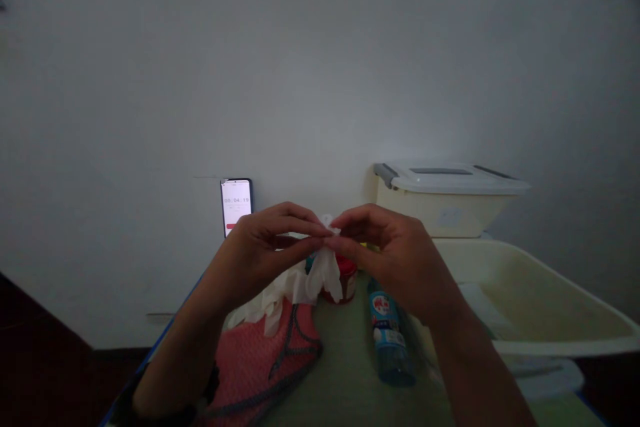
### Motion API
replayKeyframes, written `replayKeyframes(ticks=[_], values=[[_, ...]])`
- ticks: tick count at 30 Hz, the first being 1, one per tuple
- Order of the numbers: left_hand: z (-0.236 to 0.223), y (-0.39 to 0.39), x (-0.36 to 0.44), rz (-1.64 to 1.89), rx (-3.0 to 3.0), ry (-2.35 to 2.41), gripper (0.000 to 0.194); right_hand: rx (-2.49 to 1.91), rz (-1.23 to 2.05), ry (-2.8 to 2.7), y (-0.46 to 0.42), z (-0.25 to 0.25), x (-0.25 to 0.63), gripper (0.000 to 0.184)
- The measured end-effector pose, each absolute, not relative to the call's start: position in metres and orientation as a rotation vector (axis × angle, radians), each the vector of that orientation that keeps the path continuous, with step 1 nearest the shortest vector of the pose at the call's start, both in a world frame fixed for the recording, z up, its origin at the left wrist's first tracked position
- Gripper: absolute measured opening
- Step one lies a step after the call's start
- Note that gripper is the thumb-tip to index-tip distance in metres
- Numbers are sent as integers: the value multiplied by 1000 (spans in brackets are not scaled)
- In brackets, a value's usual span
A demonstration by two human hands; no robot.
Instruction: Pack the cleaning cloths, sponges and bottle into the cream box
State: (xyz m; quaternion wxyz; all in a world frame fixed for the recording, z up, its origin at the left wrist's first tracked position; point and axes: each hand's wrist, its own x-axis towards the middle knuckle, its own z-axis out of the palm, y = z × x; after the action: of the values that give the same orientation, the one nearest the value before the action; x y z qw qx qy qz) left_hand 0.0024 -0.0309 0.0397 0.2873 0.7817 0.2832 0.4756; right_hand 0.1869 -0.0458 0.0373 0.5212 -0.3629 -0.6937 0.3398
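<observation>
Now both hands tight on wht piece, tbl gap btwn cloth & bottle

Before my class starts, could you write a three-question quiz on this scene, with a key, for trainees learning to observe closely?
1. What colour is the thin piece held between the left hand and the right hand?
2. True or false: the phone's screen is dark.
3. As the camera sees it, where does the pink cloth lie relative to the blue bottle?
A) To its left
B) To its right
C) On top of it

Key:
1. White.
2. False; the phone has a lit screen.
3. A.
</observation>
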Motion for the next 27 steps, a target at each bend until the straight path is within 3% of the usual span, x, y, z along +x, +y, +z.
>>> replayKeyframes(ticks=[8,13,27], values=[[36,-26,-4,1225,2025,727,19,-762,989,-1743,-46,39,194,11],[36,-27,-6,1089,2053,679,13,-714,1060,-1754,-44,37,197,11],[38,-31,-3,1264,2070,665,9,-697,1046,-1702,-43,40,197,9]])
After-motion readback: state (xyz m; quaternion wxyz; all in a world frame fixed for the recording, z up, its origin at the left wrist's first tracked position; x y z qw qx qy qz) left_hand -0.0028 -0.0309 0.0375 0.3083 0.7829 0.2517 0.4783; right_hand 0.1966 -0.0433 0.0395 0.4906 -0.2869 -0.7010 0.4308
